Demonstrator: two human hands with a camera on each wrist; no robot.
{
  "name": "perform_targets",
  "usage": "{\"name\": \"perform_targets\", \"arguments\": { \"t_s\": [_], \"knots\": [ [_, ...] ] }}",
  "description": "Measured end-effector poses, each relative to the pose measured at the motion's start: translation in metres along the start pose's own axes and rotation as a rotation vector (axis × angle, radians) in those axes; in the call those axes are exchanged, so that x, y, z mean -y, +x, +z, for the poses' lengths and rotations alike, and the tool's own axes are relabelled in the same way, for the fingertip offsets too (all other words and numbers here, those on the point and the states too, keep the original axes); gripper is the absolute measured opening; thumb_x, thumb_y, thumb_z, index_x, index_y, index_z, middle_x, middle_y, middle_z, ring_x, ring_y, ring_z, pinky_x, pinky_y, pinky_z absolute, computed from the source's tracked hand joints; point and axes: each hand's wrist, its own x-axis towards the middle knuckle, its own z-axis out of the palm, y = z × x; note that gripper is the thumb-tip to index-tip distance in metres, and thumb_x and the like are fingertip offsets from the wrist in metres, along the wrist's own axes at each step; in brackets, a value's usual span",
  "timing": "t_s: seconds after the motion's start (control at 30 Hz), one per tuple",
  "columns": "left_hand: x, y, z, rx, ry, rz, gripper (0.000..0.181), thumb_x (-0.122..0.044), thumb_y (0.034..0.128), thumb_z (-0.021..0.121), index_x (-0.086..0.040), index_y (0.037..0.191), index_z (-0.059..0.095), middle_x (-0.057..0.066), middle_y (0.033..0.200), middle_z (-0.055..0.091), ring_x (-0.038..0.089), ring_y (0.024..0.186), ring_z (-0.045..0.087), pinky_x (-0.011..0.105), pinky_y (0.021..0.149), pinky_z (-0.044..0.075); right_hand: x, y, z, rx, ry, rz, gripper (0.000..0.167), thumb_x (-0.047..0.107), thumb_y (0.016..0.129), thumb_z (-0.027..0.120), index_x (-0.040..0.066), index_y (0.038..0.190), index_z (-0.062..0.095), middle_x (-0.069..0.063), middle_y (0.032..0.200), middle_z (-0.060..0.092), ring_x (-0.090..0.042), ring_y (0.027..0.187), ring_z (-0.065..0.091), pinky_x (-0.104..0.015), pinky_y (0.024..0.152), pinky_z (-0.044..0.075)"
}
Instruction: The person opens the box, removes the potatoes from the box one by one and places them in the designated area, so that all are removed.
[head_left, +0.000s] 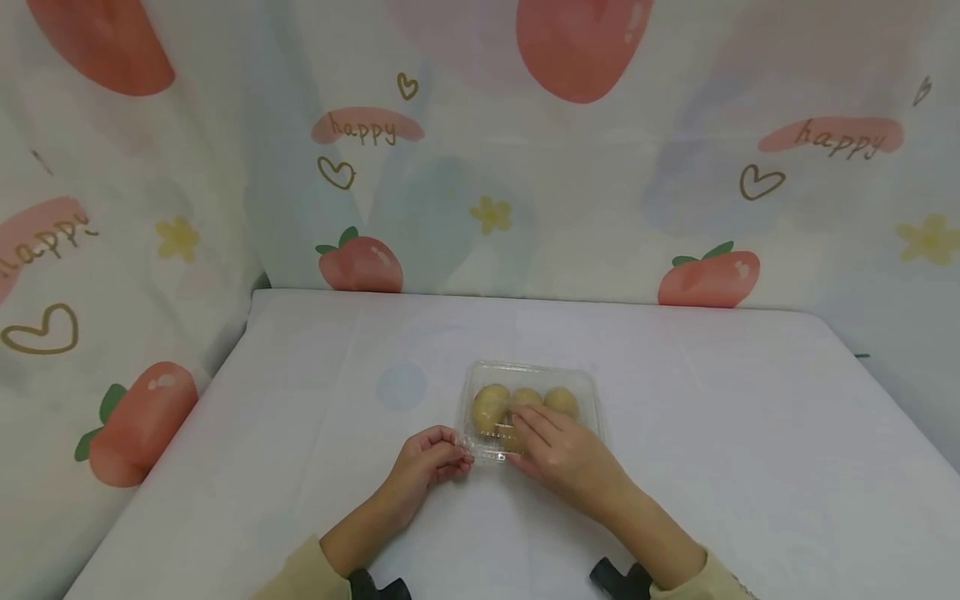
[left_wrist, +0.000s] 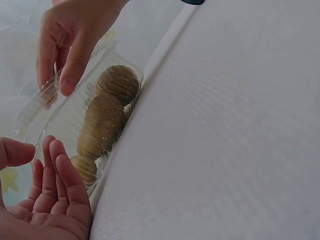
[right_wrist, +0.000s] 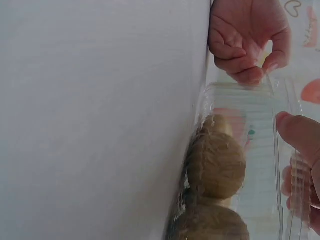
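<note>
A clear plastic clamshell container (head_left: 588, 408) lies on the table with several yellow-brown, potato-like pieces (head_left: 491, 407) inside. My right hand (head_left: 566, 454) reaches over its front from the right. The fingers lie across the top, and the thumb sits at the front rim, so the clear edge (right_wrist: 280, 200) is between them in the right wrist view. At the front left corner, my left hand (head_left: 429, 467) has thumb and fingertips close together on the rim. The left wrist view shows the left palm (left_wrist: 55, 220) turned up. How far the lid is raised is unclear.
A white cloth covers the table (head_left: 337, 400), its far edge (head_left: 487, 297) meeting a printed curtain (head_left: 585, 183). Another curtain side (head_left: 172, 292) stands on the left. Black wrist gear (head_left: 622, 579) shows by both sleeves.
</note>
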Motion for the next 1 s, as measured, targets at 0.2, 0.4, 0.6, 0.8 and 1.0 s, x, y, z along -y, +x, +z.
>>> {"name": "perform_targets", "arguments": {
  "t_s": [0.2,0.4,0.6,0.8,1.0],
  "knots": [
    [0.000,0.001,0.000,0.007,-0.006,0.005,0.005,-0.002,0.0843,0.053,0.001,0.088,0.052,0.005,0.077,0.062,0.014,0.073,0.060,0.024,0.069,0.052,-0.005,-0.009,-0.008,-0.010,-0.027,-0.006,0.052,0.032,0.100,0.035,-0.009,0.098,0.065,-0.018,0.097,0.066,-0.028,0.089,0.062,-0.035,0.078,0.052],
    [0.000,0.000,-0.001,0.005,-0.003,0.003,0.003,-0.001,0.0834,0.053,0.000,0.086,0.052,0.005,0.077,0.061,0.014,0.074,0.060,0.024,0.070,0.051,-0.008,-0.017,-0.016,-0.002,-0.057,-0.017,0.050,0.031,0.100,0.036,-0.009,0.099,0.065,-0.018,0.098,0.065,-0.028,0.090,0.062,-0.035,0.074,0.053],
    [0.000,-0.001,-0.001,0.006,-0.011,0.005,0.003,0.000,0.0834,0.051,0.000,0.086,0.052,0.006,0.078,0.061,0.014,0.074,0.060,0.024,0.070,0.051,-0.011,-0.024,-0.023,0.016,-0.059,-0.026,0.047,0.029,0.100,0.037,-0.008,0.097,0.065,-0.019,0.100,0.065,-0.028,0.092,0.062,-0.035,0.077,0.052],
    [0.000,-0.001,0.000,0.010,-0.015,0.000,0.003,-0.002,0.0841,0.052,0.000,0.087,0.053,0.005,0.078,0.061,0.014,0.075,0.061,0.025,0.071,0.052,-0.017,-0.036,-0.033,0.052,-0.026,0.027,0.049,0.031,0.099,0.036,-0.009,0.097,0.064,-0.020,0.100,0.064,-0.029,0.092,0.061,-0.037,0.077,0.052],
    [-0.001,-0.002,0.000,0.006,-0.022,-0.001,0.008,-0.001,0.0826,0.052,0.004,0.089,0.052,0.006,0.078,0.061,0.015,0.075,0.061,0.025,0.071,0.052,-0.023,-0.046,-0.036,0.042,0.015,0.057,0.051,0.035,0.097,0.040,-0.010,0.098,0.065,-0.020,0.100,0.064,-0.030,0.090,0.062,-0.039,0.074,0.053]
  ]
}}
